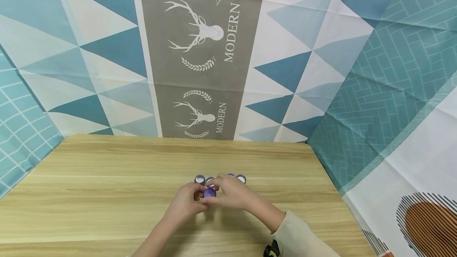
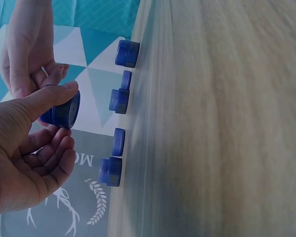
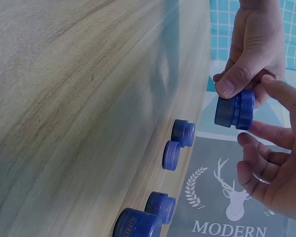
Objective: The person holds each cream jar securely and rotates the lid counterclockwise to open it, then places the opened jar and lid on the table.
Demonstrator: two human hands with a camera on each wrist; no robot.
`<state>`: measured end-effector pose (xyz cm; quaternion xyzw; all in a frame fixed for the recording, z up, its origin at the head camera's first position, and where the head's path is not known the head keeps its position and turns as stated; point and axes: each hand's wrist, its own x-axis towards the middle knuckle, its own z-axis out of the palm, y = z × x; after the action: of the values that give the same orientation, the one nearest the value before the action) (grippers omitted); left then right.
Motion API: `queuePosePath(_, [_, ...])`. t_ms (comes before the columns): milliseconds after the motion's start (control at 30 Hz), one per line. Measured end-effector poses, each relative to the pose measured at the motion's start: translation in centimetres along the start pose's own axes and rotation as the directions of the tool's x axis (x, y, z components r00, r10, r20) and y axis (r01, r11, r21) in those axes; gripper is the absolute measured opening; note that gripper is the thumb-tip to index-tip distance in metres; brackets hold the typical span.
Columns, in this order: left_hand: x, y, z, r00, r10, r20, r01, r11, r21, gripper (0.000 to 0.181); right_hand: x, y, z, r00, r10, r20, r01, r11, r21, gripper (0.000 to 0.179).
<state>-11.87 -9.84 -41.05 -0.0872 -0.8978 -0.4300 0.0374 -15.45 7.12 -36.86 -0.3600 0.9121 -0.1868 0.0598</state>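
Above the table, both hands meet at a small blue-purple jar with a lid [image 1: 209, 193]. My left hand [image 1: 185, 202] grips the jar's body [image 3: 225, 111] between thumb and fingers. My right hand [image 1: 230, 194] has its thumb and index finger around the lid side [image 3: 244, 109], the other fingers loosely curled. The jar is tilted on its side in both wrist views. Beyond the hands, similar open jars stand in a row, including a jar [image 1: 200, 179] at the left and a jar [image 1: 241, 179] at the right. A lid [image 3: 171, 155] lies beside one jar [image 3: 183, 133].
The wooden table [image 1: 107, 193] reaches back to a patterned cloth wall [image 1: 200, 50]. More cloth hangs at the left [image 1: 21, 118] and right [image 1: 385, 90] sides. A lettered jar [image 3: 137, 224] stands at the near end of the row in the right wrist view.
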Motion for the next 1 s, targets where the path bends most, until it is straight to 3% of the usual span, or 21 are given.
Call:
queuePosePath(500, [0.07, -0.08, 0.06, 1.000, 0.012, 0.000, -0.012, 1.000, -0.023, 0.031, 0.33, -0.25, 0.06, 1.000, -0.001, 0.010, 0.002, 0.996, -0.088, 0.033])
queuePosePath(867, [-0.09, -0.10, -0.26, 0.999, -0.040, -0.014, 0.040, 0.999, -0.033, 0.035, 0.12, 0.18, -0.11, 1.000, 0.028, 0.007, -0.029, 0.997, 0.066, 0.045])
queuePosePath(1000, [-0.11, -0.21, -0.32, 0.999, -0.049, -0.014, 0.049, 0.999, -0.017, 0.037, -0.04, 0.45, -0.02, 1.000, 0.023, -0.002, -0.022, 0.999, 0.048, 0.048])
